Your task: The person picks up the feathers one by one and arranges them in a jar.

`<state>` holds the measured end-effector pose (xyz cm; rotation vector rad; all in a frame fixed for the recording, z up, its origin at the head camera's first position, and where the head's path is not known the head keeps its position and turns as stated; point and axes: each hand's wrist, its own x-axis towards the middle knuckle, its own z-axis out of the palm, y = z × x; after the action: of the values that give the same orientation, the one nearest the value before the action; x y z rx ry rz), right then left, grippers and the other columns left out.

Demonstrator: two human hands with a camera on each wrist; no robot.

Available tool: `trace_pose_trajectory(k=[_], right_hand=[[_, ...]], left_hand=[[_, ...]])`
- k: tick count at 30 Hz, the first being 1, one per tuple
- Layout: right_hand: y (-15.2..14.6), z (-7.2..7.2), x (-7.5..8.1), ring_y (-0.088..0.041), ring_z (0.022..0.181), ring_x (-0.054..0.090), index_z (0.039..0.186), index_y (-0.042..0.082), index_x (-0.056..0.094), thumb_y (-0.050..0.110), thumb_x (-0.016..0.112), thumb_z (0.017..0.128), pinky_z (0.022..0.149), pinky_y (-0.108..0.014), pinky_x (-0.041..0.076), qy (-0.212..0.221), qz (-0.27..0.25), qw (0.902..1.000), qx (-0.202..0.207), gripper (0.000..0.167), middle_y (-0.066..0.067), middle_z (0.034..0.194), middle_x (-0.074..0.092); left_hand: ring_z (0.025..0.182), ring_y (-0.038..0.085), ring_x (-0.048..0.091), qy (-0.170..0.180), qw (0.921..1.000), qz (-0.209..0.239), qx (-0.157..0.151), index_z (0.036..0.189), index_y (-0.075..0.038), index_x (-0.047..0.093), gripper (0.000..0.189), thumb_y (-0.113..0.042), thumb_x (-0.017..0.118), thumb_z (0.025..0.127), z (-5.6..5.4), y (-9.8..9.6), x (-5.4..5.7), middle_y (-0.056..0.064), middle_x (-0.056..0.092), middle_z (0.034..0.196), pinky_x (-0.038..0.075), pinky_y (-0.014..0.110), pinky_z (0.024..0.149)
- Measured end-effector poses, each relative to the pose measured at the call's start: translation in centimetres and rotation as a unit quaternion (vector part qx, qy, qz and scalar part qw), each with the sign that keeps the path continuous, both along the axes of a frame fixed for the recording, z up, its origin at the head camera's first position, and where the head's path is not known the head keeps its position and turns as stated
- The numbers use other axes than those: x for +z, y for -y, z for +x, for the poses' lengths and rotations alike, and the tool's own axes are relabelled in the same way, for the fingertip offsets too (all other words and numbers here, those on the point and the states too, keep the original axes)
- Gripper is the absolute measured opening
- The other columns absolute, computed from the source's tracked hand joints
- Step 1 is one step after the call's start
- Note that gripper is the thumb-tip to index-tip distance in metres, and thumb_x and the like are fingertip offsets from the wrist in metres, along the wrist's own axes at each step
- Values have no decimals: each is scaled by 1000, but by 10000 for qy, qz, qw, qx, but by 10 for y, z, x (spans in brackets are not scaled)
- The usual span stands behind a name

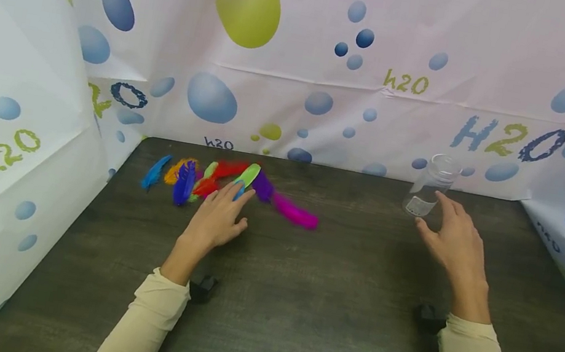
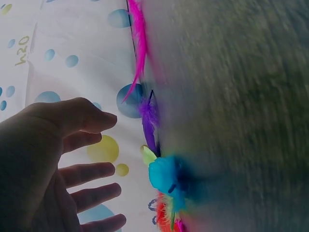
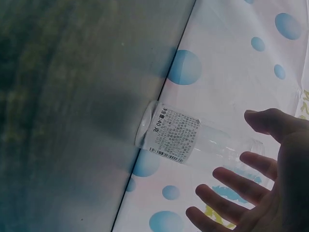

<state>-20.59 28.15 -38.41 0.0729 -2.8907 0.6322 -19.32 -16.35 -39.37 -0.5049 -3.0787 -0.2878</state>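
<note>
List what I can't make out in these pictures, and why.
Print on the jar label, head view: too small.
Part of the light blue feather nearest the left hand, head view: behind that hand.
Magenta feather, one end, left wrist view: cut by the top edge.
Part of the jar's mouth, right wrist view: behind the right hand.
</note>
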Motion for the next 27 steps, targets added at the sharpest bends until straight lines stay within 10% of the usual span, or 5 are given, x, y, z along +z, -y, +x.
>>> trace_pose_trajectory(k=[27], right_hand=[[-1,-36,15,-57,143,33,161,-5,20,44,58,102,110,-75,32,-76,-1187,9859,-1176,85,-35,158,32]], left_hand=[[152,42,31,-575,9963,-632,23,155,-13,49,59,-45,53,105,4,1,-2,22,38,162,24,64,122]])
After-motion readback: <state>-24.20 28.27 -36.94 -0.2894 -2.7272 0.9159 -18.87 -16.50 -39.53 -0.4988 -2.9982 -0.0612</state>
